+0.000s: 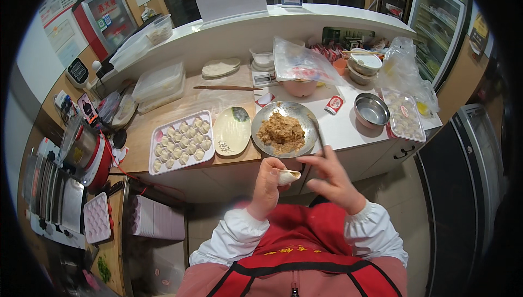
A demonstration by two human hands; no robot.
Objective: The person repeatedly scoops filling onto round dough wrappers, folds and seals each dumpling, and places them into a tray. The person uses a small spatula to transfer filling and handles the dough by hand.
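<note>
My left hand point(266, 186) pinches a partly folded dumpling point(288, 177) that is still parted at its right end. Just right of it is my right hand point(337, 180), holding a thin dark filling spatula point(319, 133) that points up and away from me, its tip by the bowl's right rim. The metal bowl point(312, 123) holds a mound of minced filling point(282, 131). Left of the bowl lies an oval patterned plate point(232, 131). Further left, a white compartment tray point(152, 152) carries rows of folded dumplings point(179, 136).
A wooden rolling stick point(226, 88) and dough under wrap point(220, 68) lie behind the plate. Lidded plastic boxes point(159, 84) stand at the back left. To the right are a small red-and-white can point(334, 105), a steel bowl point(372, 110) and a packed dumpling tray point(404, 115).
</note>
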